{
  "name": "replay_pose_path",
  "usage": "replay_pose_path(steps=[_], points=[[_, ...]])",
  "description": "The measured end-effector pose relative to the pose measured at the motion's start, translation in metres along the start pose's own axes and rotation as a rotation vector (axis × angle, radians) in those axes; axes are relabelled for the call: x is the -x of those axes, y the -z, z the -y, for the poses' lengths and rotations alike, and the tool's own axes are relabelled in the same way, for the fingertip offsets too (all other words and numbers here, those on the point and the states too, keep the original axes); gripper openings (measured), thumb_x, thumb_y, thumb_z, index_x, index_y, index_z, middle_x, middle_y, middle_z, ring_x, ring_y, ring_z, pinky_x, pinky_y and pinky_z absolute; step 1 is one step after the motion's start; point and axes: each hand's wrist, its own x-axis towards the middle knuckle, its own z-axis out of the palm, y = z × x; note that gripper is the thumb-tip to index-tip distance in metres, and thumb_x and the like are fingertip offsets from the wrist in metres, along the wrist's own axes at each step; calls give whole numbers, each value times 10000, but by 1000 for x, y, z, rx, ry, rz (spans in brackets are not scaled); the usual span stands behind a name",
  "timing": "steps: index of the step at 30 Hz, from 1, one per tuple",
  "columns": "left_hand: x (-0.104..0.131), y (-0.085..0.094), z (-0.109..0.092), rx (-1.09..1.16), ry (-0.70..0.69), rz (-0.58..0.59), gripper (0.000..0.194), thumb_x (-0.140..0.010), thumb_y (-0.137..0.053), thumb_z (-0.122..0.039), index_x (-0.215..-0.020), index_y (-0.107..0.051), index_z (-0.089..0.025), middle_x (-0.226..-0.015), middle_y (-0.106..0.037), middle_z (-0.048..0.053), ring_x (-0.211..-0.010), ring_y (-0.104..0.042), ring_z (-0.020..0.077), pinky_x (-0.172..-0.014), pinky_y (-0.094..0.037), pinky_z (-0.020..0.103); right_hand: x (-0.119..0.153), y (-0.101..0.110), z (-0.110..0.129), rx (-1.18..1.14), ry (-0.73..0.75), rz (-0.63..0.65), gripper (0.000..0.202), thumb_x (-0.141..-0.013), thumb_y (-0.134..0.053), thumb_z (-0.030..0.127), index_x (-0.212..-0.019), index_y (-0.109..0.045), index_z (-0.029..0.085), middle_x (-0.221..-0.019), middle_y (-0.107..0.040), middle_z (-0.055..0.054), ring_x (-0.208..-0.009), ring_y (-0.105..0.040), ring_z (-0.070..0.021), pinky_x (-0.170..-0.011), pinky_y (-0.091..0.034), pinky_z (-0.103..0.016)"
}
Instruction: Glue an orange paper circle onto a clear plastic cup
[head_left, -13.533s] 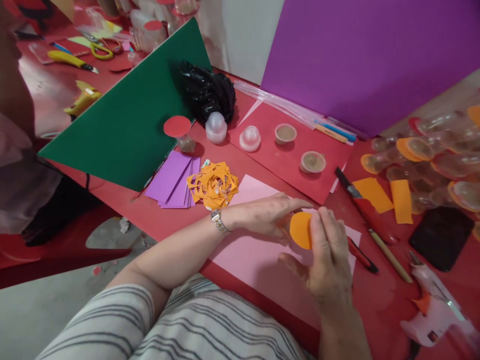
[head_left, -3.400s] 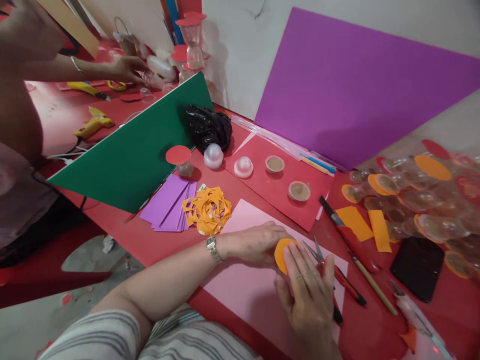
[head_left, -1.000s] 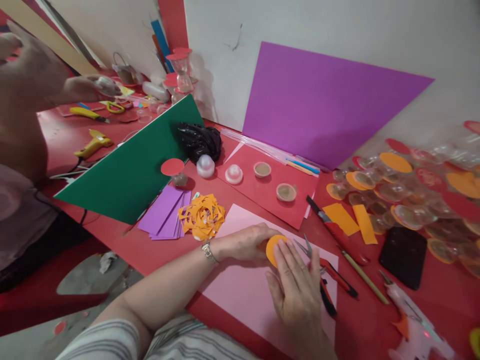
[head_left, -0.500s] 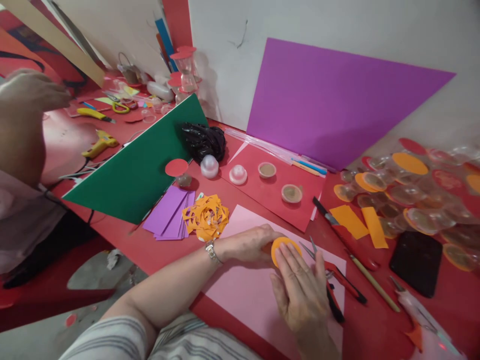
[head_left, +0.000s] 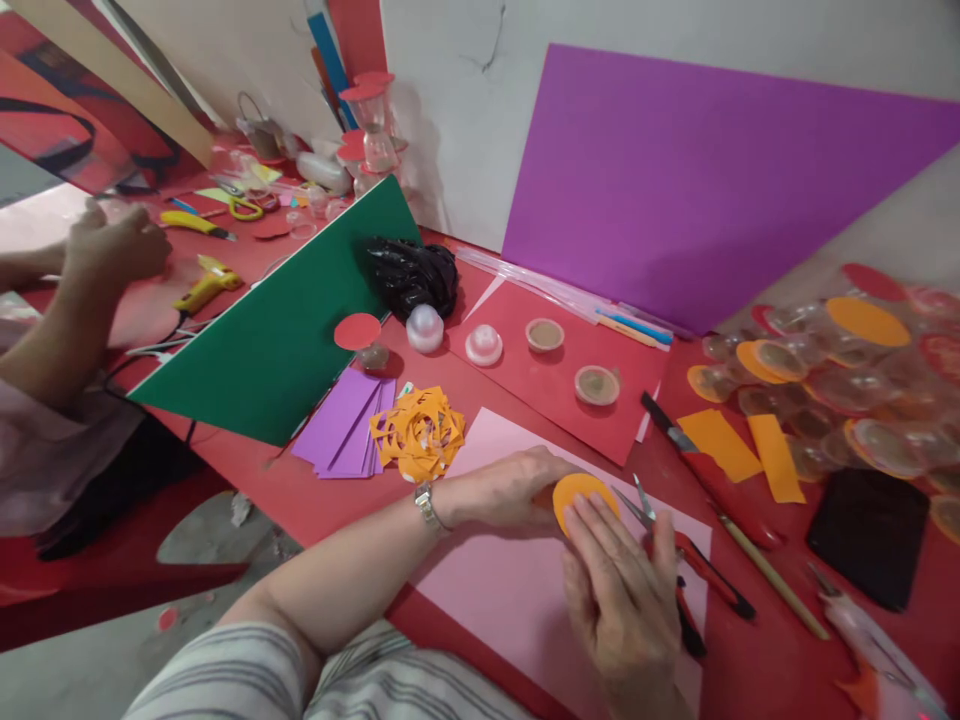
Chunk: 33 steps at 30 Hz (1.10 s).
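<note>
An orange paper disc (head_left: 582,492) sits between my two hands over the pink sheet (head_left: 487,600). My left hand (head_left: 517,490) grips something at the disc's left side; its fingertips and whatever lies beneath the disc are hidden. My right hand (head_left: 626,595) rests its outstretched fingers on top of the disc, thumb apart. Scissors with red and black handles (head_left: 712,575) lie partly behind my right hand, blades apart. Left of the pink sheet are a heap of cut orange paper (head_left: 420,432) and purple paper strips (head_left: 341,425).
Two small filled cups (head_left: 597,384) and clear domes stand on a red sheet (head_left: 555,400). A green board (head_left: 285,330) leans at left, with another person's hands (head_left: 124,240) beyond. At right lie a cutter, a black phone (head_left: 870,535) and clustered clear cups (head_left: 825,385).
The view has shifted slightly, so most objects sit a little differently. My fingers still press on the disc. The other person's hand has moved lower and nearer the yellow tools.
</note>
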Motion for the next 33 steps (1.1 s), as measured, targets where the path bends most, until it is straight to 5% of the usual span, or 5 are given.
replay_pose_path(steps=[5, 24, 33], points=[[0, 3, -2, -58, 92, 15, 294, -853, -714, -171, -1145, -695, -135, -980, -752, 72, -862, -652, 150, -818, -502, 224, 1, -1, 0, 13, 12, -6, 217, -1009, -533, 167, -1106, -678, 39, -1082, -767, -179, -1028, -745, -258, -1177, -325, -600], [1, -9, 4, -222, 74, -25, 276, -841, -754, -260, -1054, -666, -109, -1012, -708, 119, -933, -652, 205, -896, -515, 314, 2, -2, -4, 57, 18, -2, 236, -1017, -519, 202, -1093, -682, 49, -1052, -772, -179, -994, -754, -256, -1179, -314, -584], [-1, -9, 6, -161, 85, -34, 421, -764, -821, -245, -1131, -663, -113, -1126, -707, 153, -1045, -659, 242, -955, -516, 340, 6, 5, -11, 106, -8, -62, 279, -997, -543, 190, -1208, -651, 43, -1074, -760, -208, -1023, -747, -295, -1144, -348, -627]])
